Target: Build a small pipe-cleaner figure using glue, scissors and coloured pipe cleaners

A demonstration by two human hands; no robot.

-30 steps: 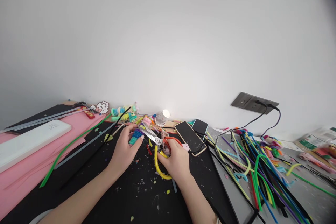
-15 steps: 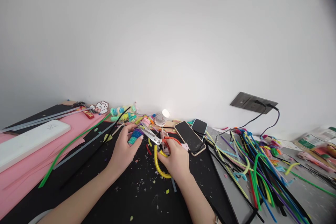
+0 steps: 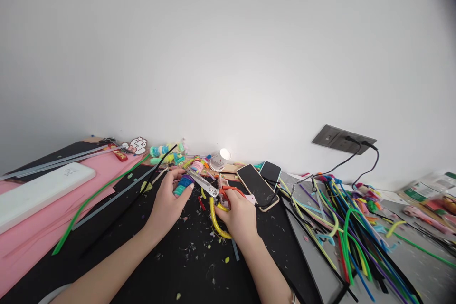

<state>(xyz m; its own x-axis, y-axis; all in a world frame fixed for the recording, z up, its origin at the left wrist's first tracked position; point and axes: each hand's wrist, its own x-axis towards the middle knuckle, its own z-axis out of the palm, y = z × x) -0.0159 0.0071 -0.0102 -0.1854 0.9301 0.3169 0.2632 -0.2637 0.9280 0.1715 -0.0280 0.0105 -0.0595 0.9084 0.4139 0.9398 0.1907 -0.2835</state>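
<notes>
My left hand [image 3: 171, 198] is closed around a coiled pipe-cleaner roll [image 3: 184, 184] in teal, blue and purple. Scissors [image 3: 207, 185] with a red-orange handle loop and a large yellow loop [image 3: 214, 221] are gripped in my right hand [image 3: 239, 213]. Their metal blades point left and reach the purple end of the roll; whether they touch it I cannot tell. Just behind the blades lies a pink coiled piece [image 3: 197, 166]. A small pale bottle [image 3: 222, 182] is partly hidden behind the scissors.
Trimmings litter the black mat [image 3: 171, 256]. A paper cup [image 3: 220, 160] and two phones [image 3: 258, 185] [image 3: 270, 171] lie toward the wall. Pink sheets [image 3: 107, 171] and a white case [image 3: 46, 194] are on the left. Many pipe cleaners [image 3: 356, 237] spread rightward, below a plugged wall socket [image 3: 344, 139].
The scissor blades have come slightly closer together. Both hands stay in nearly the same place, holding the same things.
</notes>
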